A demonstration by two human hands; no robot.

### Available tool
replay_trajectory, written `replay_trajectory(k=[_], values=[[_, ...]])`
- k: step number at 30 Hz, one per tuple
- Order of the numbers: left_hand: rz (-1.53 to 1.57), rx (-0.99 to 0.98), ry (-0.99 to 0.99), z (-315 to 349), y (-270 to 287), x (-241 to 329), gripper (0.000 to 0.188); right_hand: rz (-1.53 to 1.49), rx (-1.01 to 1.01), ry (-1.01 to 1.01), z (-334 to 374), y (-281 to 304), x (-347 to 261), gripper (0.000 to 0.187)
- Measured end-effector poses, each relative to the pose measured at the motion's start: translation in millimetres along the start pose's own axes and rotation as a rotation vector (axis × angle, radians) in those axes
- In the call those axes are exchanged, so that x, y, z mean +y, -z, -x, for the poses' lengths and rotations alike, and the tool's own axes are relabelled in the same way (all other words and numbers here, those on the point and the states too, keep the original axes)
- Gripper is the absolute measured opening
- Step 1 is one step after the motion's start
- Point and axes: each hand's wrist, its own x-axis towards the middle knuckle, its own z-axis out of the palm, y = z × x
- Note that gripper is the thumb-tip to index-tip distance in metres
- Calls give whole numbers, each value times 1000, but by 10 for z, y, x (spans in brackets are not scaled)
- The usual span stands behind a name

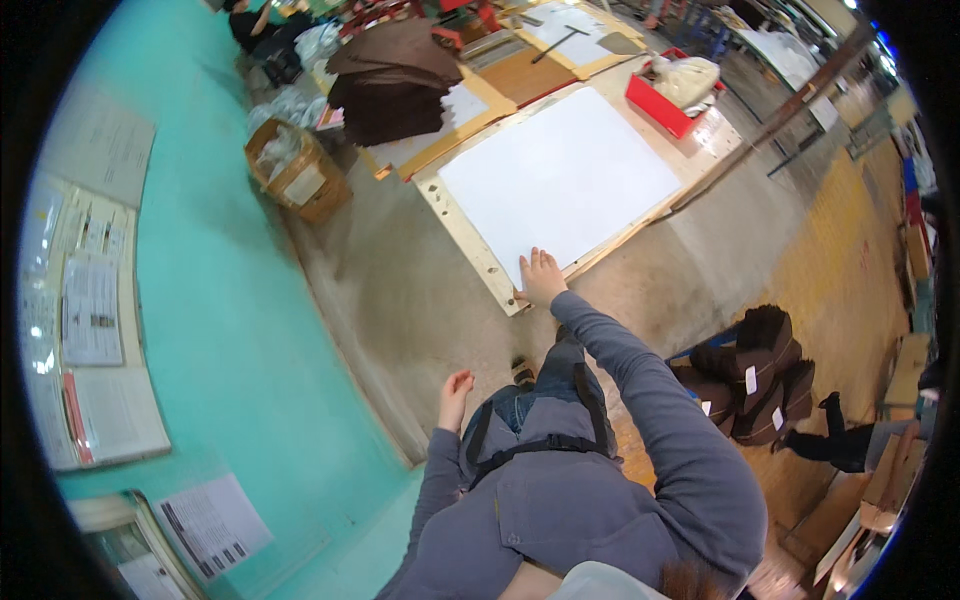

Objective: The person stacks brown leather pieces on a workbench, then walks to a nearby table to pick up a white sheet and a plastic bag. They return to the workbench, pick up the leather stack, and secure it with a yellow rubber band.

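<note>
A large white sheet (560, 175) lies flat on the near end of a work table. My right hand (541, 277) rests on the near edge of this sheet by the table's corner, its fingers stretched out and pressed down with nothing in them. My left hand (456, 400) hangs at my left side, away from the table. Its fingers are loosely bent, and nothing shows in them.
Brown material (390, 80) is stacked on the table's far left, near a T-shaped tool (562, 42). A red bin (664, 115) holds a pale bag. A cardboard box (318, 190) stands by the turquoise wall (220, 330). Dark bundles (757, 375) lie right; another person (262, 30) is far left.
</note>
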Motion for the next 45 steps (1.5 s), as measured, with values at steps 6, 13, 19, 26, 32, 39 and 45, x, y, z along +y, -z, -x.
replay_trajectory(k=[6,13,19,26,32,39,45], values=[[40,16,179,217,90,-53,32,-74,-98,-179,-28,23,-177,88],[2,-74,162,30,59,45,32,-160,-23,-416,-185,-10,-488,67],[-77,-128,109,-208,-91,320,35,-271,37,-285,-155,166,-202,30],[-178,-240,104,-317,-427,374,32,-723,673,-334,1180,1176,908,46],[-271,-271,-57,-603,-1170,269,56,-485,771,-653,3322,961,1797,46],[-1066,-493,-1133,-373,-3059,1583,84,-648,777,-961,4852,581,1517,29],[-964,-1115,-803,-1160,-4586,1526,74,-305,888,-1027,5085,849,2251,18]])
